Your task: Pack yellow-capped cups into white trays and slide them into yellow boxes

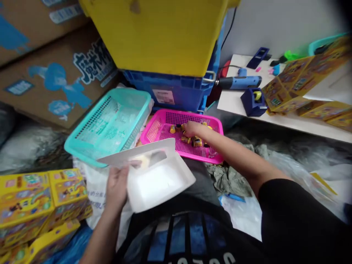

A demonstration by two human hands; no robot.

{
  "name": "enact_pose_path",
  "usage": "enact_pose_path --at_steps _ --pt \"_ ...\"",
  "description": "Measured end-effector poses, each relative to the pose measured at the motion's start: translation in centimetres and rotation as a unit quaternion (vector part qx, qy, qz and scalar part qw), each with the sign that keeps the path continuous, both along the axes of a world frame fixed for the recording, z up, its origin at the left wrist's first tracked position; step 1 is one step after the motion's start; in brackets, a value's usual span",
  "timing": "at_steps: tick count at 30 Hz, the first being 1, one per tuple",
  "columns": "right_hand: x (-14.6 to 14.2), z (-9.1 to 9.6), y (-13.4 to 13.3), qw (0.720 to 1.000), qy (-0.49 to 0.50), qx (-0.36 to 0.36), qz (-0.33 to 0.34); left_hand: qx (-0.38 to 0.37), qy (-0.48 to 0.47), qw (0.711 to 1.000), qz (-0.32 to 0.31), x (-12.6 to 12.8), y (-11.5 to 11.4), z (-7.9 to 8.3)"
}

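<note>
I can't make out what the small yellow pieces (197, 142) in the pink basket (217, 124) are, and the right hand (192, 129) covers some. The yellow crate (154, 36) runs off the top edge, and the upper right corner blurs dark.

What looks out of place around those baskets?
The teal plastic basket sits tilted, one side raised, not flat like the pink basket. The yellow printed cartons also lie askew at the edge of the white table.
</note>
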State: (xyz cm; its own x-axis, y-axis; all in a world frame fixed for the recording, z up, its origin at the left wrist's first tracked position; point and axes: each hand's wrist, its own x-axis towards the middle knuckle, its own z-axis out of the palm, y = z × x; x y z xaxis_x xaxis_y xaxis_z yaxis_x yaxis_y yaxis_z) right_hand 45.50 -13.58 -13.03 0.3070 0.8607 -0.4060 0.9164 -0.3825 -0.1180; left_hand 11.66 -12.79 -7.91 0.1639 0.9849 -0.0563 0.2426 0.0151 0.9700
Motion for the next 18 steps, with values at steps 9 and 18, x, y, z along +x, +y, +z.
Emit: enact_pose_path --at_steps 9,18 --pt "-3.6 -0.4 0.4 0.998 -0.052 -0.024 -0.032 -0.252 -0.095 0.949 -0.166 -2.8 -1.3 -10.2" --pt "-6.0 9.5 -10.1 0.919 0.332 0.214 -0.013 -0.305 -0.109 0.918 -0.227 -2.3 -0.9 -10.3"
